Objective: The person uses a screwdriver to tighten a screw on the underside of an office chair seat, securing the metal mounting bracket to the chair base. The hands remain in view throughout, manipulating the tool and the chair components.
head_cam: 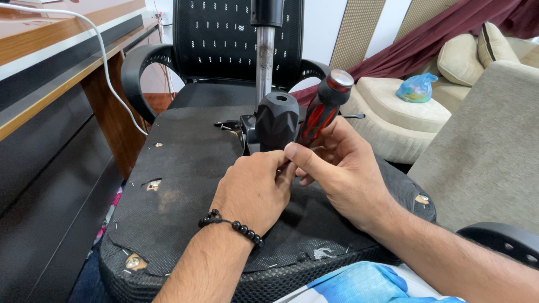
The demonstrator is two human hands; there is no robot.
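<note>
Your right hand wraps its fingers around a red-and-black screwdriver, tilted, tip hidden behind your curled left hand. Both rest on an upturned black chair seat; beige sofa nearby.

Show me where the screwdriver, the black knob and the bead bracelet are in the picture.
screwdriver (323, 109): head view, on its red and black handle.
black knob (277, 120): head view, on its ribbed side.
bead bracelet (242, 229): head view, on the beads at the left wrist.

Support: upturned office chair seat, black fabric underside torn in spots.
Fixed on it: black mechanism housing, metal gas-lift column.
</note>
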